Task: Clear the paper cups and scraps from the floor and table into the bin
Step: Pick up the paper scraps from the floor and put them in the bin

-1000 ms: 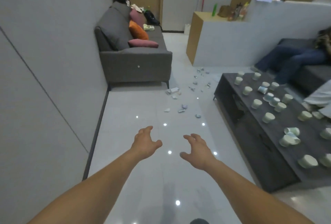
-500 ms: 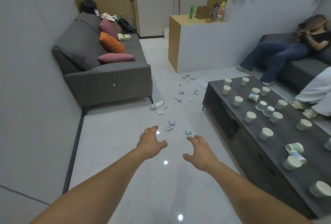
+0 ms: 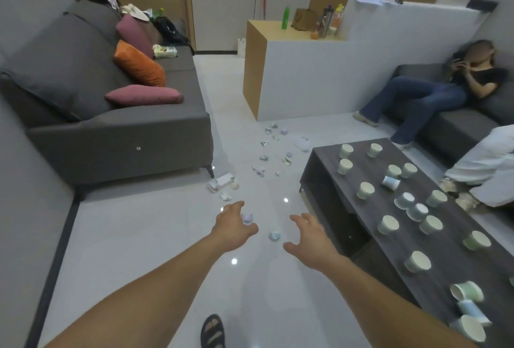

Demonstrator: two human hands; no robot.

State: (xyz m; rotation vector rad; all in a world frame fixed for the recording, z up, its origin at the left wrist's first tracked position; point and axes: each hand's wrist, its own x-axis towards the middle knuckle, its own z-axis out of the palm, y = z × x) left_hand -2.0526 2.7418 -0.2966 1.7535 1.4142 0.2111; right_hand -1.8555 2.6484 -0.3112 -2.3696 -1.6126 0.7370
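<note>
Several pale paper cups [image 3: 365, 190] stand upside down or lie tipped on the dark low table [image 3: 456, 253] at the right. Crumpled paper scraps [image 3: 263, 157] trail across the white floor from the sofa foot toward the wooden cabinet. One small scrap [image 3: 274, 235] lies on the floor between my hands, another [image 3: 247, 217] just beyond my left fingers. My left hand [image 3: 232, 229] and my right hand [image 3: 310, 237] are both stretched forward with loosely spread fingers and hold nothing. No bin shows in the head view.
A grey sofa [image 3: 116, 130] with cushions lines the left wall. A wooden and white cabinet [image 3: 292, 78] stands ahead. A person [image 3: 434, 91] sits on a couch at the far right, another's legs [image 3: 484, 167] beside the table. My sandalled foot [image 3: 212, 331] shows below.
I have moved forward and the view has swung right: scraps and table look nearer, and the seated person came into sight. Both hands stay outstretched and empty.
</note>
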